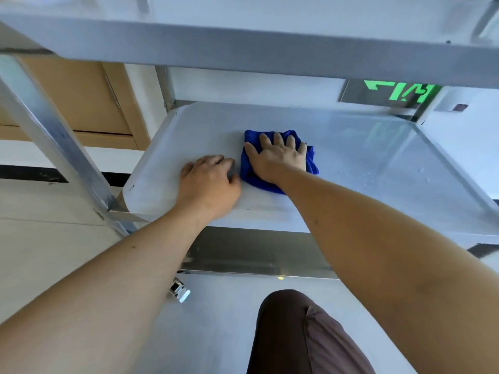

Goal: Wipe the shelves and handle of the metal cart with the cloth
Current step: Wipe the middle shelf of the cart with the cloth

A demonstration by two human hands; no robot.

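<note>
1. Under the spread fingers [280,139] of the right hand [278,157] lies a bunched blue cloth [251,174], pressed flat on the middle shelf [364,147] of the metal cart [243,49]. The fingers are open, pressing rather than gripping.
2. Just left of the cloth, the left hand [208,182] rests on the shelf with its fingers curled loosely, holding nothing.
3. Right of the fingers, water droplets [370,174] sit on unwiped metal; a short stroke could miss them and leave streaks.
4. With only a flat palm on it, the cloth could slip free or bunch further.
5. Leaning on the left hand might roll the cart.
6. Above the fingers, the top shelf [270,58] overhangs closely; a raised head or arm could knock it.
</note>
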